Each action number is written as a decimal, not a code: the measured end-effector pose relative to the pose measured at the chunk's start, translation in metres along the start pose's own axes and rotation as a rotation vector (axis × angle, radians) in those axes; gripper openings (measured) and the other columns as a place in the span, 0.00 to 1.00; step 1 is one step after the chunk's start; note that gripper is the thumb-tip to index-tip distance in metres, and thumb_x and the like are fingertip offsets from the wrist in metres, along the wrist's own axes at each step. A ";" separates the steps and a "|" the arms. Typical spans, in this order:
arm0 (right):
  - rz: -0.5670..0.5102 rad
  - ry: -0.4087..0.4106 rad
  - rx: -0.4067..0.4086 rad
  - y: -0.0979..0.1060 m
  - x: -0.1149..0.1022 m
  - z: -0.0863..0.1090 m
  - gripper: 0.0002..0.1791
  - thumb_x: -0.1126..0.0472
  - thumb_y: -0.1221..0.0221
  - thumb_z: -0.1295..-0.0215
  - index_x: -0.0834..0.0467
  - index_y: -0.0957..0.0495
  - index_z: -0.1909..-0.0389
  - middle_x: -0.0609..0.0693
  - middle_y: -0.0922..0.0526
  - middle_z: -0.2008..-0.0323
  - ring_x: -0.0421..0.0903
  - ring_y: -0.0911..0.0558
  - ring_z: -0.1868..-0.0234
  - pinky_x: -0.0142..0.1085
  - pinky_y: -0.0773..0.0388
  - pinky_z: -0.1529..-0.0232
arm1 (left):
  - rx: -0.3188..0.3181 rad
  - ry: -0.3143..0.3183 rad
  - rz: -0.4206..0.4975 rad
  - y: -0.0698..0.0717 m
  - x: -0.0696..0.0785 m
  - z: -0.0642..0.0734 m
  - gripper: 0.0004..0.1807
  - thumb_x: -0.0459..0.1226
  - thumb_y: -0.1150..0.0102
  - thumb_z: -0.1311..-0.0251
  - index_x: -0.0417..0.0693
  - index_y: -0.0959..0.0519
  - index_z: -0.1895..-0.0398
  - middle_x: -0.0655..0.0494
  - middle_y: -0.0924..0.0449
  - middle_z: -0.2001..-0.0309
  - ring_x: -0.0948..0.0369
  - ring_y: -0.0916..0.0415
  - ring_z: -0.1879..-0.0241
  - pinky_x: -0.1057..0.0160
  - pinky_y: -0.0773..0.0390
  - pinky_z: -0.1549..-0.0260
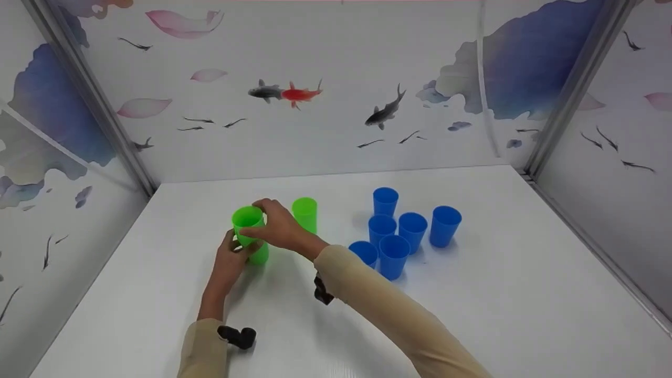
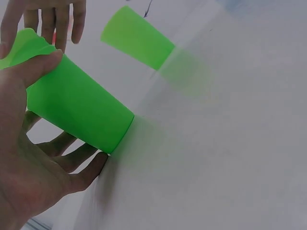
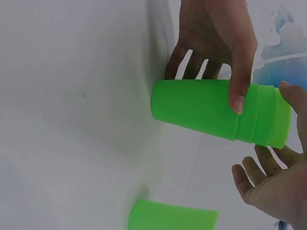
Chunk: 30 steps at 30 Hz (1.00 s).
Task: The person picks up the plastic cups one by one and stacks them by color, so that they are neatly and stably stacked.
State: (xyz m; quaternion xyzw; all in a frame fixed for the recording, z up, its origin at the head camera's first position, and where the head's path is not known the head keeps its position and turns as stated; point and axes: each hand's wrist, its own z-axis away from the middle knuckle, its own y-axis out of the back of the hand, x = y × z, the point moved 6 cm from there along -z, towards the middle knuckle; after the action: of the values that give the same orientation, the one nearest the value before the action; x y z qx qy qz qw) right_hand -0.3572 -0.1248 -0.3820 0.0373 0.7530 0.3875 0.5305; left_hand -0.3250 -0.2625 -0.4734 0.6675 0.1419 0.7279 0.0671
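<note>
A stack of nested green cups (image 1: 259,255) stands upright on the white table, its stepped rims plain in the right wrist view. My left hand (image 1: 230,262) holds the bottom cup from the side, thumb across it and fingers behind, as the left wrist view shows. Up at the top, my right hand (image 1: 281,227) grips the uppermost cup (image 3: 279,120) near its rim between thumb and fingers. A single green cup (image 1: 305,212) stands upright just behind the right hand; the left wrist view has this lone cup (image 2: 136,38) too.
Several blue cups (image 1: 395,257) stand upright in a loose group right of the green ones, one partly hidden by the right sleeve (image 1: 378,294). White panels (image 1: 336,152) with painted fish enclose the table (image 1: 499,315) at the back and both sides.
</note>
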 end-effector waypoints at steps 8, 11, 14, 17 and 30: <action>-0.044 -0.025 -0.018 0.005 0.006 0.000 0.43 0.42 0.33 0.38 0.56 0.38 0.27 0.54 0.29 0.31 0.51 0.29 0.29 0.43 0.26 0.32 | 0.009 0.009 -0.003 0.000 -0.003 -0.001 0.48 0.59 0.37 0.38 0.54 0.49 0.22 0.41 0.42 0.25 0.43 0.42 0.25 0.43 0.35 0.28; -0.048 -0.021 0.002 0.016 0.006 -0.002 0.44 0.42 0.33 0.38 0.56 0.38 0.27 0.55 0.29 0.32 0.50 0.29 0.30 0.43 0.26 0.32 | 0.011 0.005 -0.009 0.000 -0.003 -0.002 0.50 0.61 0.37 0.40 0.52 0.49 0.23 0.40 0.41 0.25 0.43 0.41 0.25 0.43 0.35 0.28; -0.033 -0.011 0.050 0.032 0.005 -0.003 0.44 0.43 0.33 0.38 0.57 0.38 0.27 0.55 0.29 0.32 0.49 0.29 0.30 0.44 0.28 0.30 | 0.016 -0.003 -0.016 0.001 -0.003 -0.003 0.50 0.60 0.37 0.39 0.51 0.49 0.23 0.40 0.41 0.26 0.43 0.41 0.25 0.42 0.35 0.28; -0.028 -0.008 0.105 0.049 0.005 -0.004 0.43 0.43 0.33 0.37 0.57 0.38 0.26 0.54 0.30 0.32 0.50 0.30 0.29 0.45 0.30 0.29 | 0.017 -0.009 -0.017 0.002 -0.002 -0.004 0.49 0.58 0.36 0.38 0.50 0.50 0.22 0.40 0.41 0.26 0.43 0.42 0.25 0.41 0.36 0.28; -0.145 -0.068 0.232 0.084 0.029 0.000 0.43 0.46 0.33 0.37 0.56 0.39 0.26 0.54 0.34 0.29 0.50 0.34 0.26 0.44 0.33 0.26 | 0.014 -0.035 0.018 0.000 -0.001 -0.001 0.46 0.55 0.36 0.36 0.50 0.49 0.23 0.38 0.39 0.28 0.42 0.39 0.27 0.41 0.34 0.30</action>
State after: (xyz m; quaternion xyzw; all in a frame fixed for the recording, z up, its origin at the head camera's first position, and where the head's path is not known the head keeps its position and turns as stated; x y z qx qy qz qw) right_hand -0.4001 -0.0526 -0.3516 0.0568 0.7749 0.2571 0.5747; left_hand -0.3259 -0.2627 -0.4749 0.6818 0.1399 0.7157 0.0583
